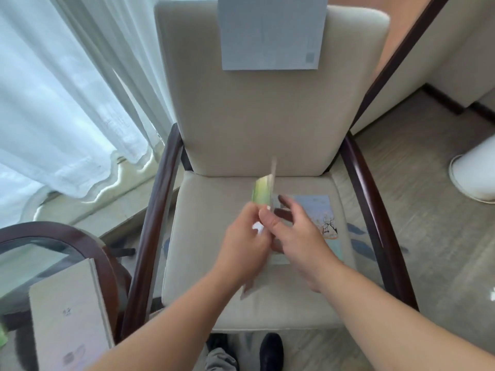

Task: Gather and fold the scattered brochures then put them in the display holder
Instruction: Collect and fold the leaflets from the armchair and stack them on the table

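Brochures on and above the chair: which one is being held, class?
The green brochure, gripped upright by the left hand. The blue tree-picture brochure lies flat on the seat; the grey sheet hangs against the chair back.

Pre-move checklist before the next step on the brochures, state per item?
1. Left hand grips the green brochure: ok, it is held upright above the chair seat.
2. Right hand has a hold on it too: cannot tell. Its thumb is at the paper and its fingers are spread, but the picture is blurred.
3. Fold on the green brochure finished: cannot tell, it is edge-on and blurred.
4. All brochures gathered: not ok, the blue brochure lies flat on the seat, partly under the right hand.
5. Display holder located: cannot tell, none is in view.
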The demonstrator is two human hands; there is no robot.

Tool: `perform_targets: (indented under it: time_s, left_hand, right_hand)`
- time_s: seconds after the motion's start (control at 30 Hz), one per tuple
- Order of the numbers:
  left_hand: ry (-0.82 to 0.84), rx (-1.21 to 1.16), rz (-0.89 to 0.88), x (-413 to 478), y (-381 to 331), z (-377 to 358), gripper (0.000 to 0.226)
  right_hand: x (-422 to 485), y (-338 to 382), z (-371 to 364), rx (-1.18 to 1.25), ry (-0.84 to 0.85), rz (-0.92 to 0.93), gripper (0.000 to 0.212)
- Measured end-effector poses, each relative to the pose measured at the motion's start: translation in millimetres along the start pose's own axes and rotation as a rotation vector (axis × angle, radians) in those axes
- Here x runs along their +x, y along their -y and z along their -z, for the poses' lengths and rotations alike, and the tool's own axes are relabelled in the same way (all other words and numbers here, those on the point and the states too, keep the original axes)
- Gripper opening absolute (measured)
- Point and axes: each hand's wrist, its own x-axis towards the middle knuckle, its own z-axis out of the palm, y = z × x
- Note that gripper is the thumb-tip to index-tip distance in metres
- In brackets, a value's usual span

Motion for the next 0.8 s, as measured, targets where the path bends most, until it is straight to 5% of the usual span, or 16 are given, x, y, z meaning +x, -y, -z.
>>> perform_targets:
  time_s: [0.1, 0.27, 0.37, 0.47, 0.57, 0.67, 0.8]
  left_hand:
    - [0.104, -0.091, -0.035, -21, -17, -5, 0.02]
    - [-0.16, -0.008, 0.072, -24, -34, 16, 0.046]
    - [-0.085, -0.222, 0.287, -23, -53, 24, 0.067]
    - [0.054, -0.45, 0.295, -27, -66, 23, 0.039]
    - [-0.051, -0.485, 0.26, -34, -78, 19, 0.018]
    - [-0.078, -0.532, 0.209, -38, -90, 19, 0.02]
    - [-0.027, -0.561, 0.14, -46, -102, 20, 0.023]
  right_hand:
    - [-11, 24, 4, 0.052, -0.064, -0.019, 0.016]
    - [-29, 55, 39, 0.243, 0.004, -0.086, 0.018]
    - [-37, 67, 52, 0.342, 0.1, -0.063, 0.02]
    - [-47, 76, 58, 0.373, 0.178, -0.033, 0.022]
    - [-56, 79, 60, 0.291, 0.137, 0.005, 0.02]
    - [-60, 83, 65, 0.165, 0.034, 0.068, 0.025]
    - [-69, 85, 74, 0.303, 0.151, -0.024, 0.039]
